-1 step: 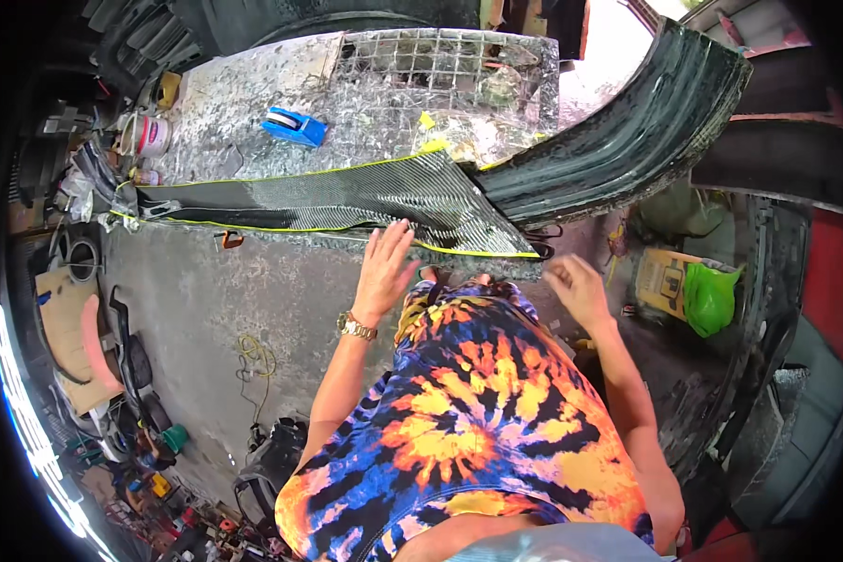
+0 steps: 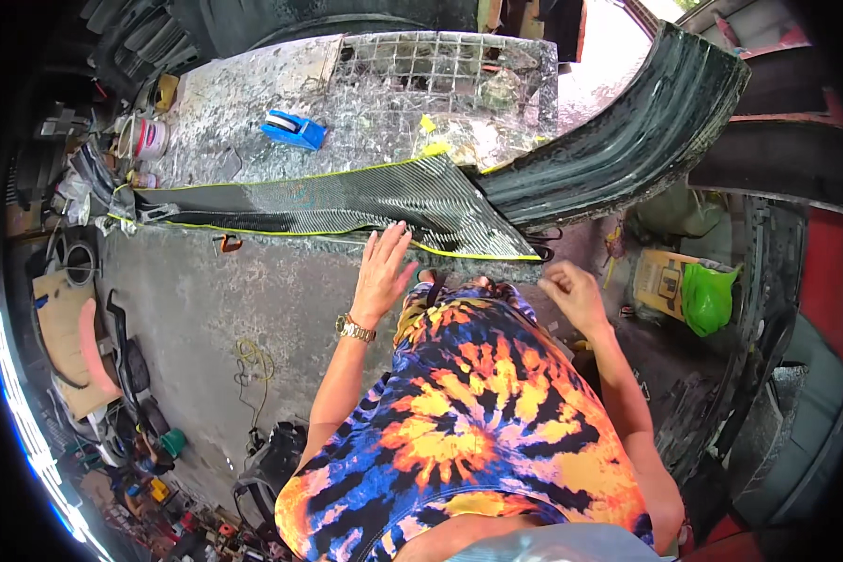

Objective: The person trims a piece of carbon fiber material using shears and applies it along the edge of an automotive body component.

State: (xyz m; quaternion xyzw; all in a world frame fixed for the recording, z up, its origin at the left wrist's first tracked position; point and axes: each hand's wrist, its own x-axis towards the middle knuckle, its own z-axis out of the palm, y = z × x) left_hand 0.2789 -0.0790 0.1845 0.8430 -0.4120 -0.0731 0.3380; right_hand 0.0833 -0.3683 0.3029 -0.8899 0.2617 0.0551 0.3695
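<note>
A long black carbon-fibre cloth [image 2: 347, 199], edged with yellow tape, lies along a dark curved mould [image 2: 618, 140] at the table's near side. Its wide right end is cut at a slant to a pointed corner and looks a little rippled. My left hand [image 2: 381, 272], with a watch on the wrist, has its fingers stretched out over the cloth's near edge. Just below the pointed corner is my right hand [image 2: 576, 298], its fingers curled together. Whatever it may pinch is too small to make out.
On the splattered worktable [image 2: 225, 103] stands a blue tape dispenser [image 2: 293, 129]. A white bucket [image 2: 150, 138] is at its left end, and an orange clamp [image 2: 227, 244] hangs at the near edge. A cardboard box [image 2: 658, 281] and green bag [image 2: 707, 298] lie on the right.
My right hand has shifted very slightly toward me and to the left. My left hand stays at the cloth's near edge.
</note>
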